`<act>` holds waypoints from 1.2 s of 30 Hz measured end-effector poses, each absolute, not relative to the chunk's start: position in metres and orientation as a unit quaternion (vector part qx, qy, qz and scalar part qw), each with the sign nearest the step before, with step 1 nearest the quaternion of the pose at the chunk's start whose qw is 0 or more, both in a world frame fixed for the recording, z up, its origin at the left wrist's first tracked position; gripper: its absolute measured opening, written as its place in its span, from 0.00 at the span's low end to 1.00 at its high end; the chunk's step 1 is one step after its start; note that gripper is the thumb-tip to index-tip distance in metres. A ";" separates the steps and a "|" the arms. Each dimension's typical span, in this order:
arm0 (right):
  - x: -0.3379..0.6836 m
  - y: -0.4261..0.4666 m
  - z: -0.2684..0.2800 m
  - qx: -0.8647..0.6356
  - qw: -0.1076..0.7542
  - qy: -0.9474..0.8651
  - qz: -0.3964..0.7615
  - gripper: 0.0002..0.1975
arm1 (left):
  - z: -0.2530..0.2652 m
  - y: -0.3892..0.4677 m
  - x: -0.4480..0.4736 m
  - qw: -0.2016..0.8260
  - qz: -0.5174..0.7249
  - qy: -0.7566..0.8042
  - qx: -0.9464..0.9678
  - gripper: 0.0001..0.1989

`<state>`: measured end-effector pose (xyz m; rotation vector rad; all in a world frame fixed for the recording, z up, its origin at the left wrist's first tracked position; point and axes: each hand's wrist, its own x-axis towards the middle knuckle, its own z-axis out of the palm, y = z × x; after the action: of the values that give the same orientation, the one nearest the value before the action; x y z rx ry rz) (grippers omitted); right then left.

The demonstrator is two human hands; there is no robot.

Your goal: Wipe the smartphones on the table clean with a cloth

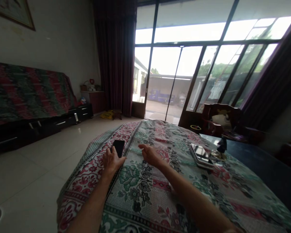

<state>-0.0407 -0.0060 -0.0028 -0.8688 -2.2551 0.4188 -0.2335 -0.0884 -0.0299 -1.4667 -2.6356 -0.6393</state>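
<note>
A black smartphone lies flat on the flowered tablecloth, near the cloth's patterned left border. At the phone's lower left edge is my left hand, its fingertips over or touching the phone and its thumb spread out to the right. I cannot see a grip around the phone. To the right, my right hand hovers over or rests on the cloth, its index finger pointing left and the other fingers loosely bent. Nothing shows in it. The undersides of both hands are hidden.
A stack of flat devices or boxes lies on the right of the cloth, beside a small dark object. A dark tabletop extends at right. Beyond are a wooden chair, glass doors and a low black cabinet.
</note>
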 end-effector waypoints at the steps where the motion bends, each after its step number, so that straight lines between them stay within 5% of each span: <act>1: -0.062 -0.003 -0.007 -0.346 0.336 -0.859 0.172 0.22 | -0.032 -0.089 -0.234 0.040 -0.212 -0.851 -0.480 0.41; 14: -0.166 0.052 -0.044 -0.450 0.320 -0.813 0.186 0.19 | -0.047 -0.082 -0.231 0.085 -0.285 -0.816 -0.496 0.32; 36: -0.060 0.052 -0.021 -0.524 0.335 -0.757 0.200 0.16 | -0.046 -0.082 -0.192 0.008 -0.304 -0.723 -0.621 0.33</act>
<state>-0.0602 0.0517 -0.0212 -1.3658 -1.9756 0.5227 -0.1922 -0.0822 -0.0460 -1.9398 -2.2593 -0.9497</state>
